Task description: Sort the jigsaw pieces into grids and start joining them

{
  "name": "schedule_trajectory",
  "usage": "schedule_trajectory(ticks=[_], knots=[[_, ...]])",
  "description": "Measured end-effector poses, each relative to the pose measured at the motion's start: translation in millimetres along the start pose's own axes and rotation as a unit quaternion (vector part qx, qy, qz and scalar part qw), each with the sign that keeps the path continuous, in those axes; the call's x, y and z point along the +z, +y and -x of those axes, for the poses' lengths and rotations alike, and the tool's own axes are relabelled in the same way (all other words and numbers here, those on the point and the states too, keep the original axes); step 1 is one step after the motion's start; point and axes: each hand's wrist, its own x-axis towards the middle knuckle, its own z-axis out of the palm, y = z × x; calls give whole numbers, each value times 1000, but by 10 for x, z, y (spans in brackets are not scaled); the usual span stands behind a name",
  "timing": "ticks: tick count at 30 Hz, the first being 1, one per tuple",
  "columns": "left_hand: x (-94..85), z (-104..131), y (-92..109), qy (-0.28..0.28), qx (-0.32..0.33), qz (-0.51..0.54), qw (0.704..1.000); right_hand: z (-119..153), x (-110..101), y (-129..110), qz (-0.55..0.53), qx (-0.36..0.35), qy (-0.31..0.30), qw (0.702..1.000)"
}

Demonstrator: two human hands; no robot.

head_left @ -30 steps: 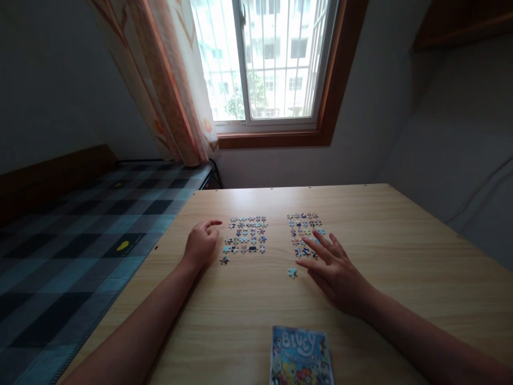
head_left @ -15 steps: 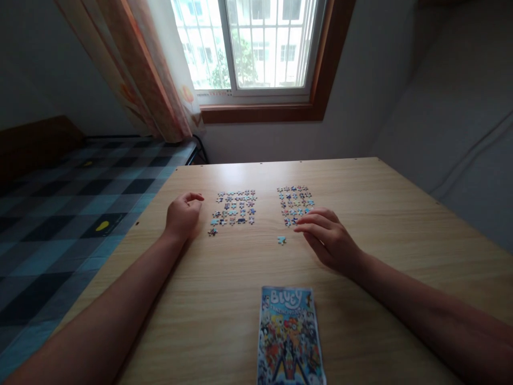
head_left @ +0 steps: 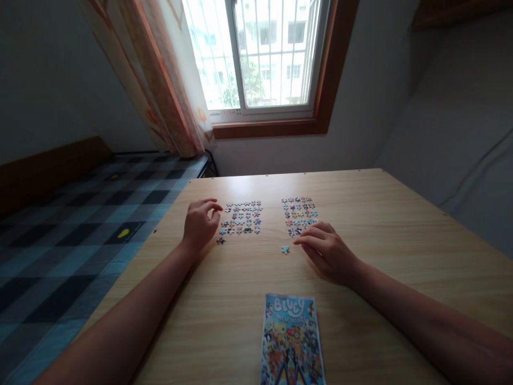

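My left hand [head_left: 201, 222] is by the left edge of the left group of puzzle pieces [head_left: 240, 218], fingers apart and curved, with nothing seen in them. Just below that group lies a dark puzzle piece [head_left: 221, 241]. My right hand [head_left: 326, 248] rests over the lower right corner of the right group of puzzle pieces [head_left: 298, 211], covering part of it. Its fingers are loosely stretched and hold nothing visible. A light blue puzzle piece [head_left: 285, 249] lies on its own, a little left of those fingertips.
Closest to me on the wooden table [head_left: 200, 331] lies a colourful "Bluey" picture sheet or box [head_left: 292, 342]. A bed with a checked cover [head_left: 88, 256] stands along the left side. Behind the table are a barred window [head_left: 272, 64] and a curtain [head_left: 160, 96].
My left hand has moved right towards the left group of pieces, and its fingers have spread. The right hand has hardly moved. The whole view has tilted slightly upward.
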Motion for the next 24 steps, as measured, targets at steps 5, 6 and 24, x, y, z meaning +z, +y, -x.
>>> schedule_trajectory(ticks=[5,6,24], knots=[[-39,-63,165,-70,56,-66,994,-14,7,-14,-11,5,13,1000],[-34,-104,203,-96,55,-80,991,-17,9,-13,-14,7,14,1000],[341,-723,672,-315,1,-199,928,-56,16,-5,-52,4,34,998]])
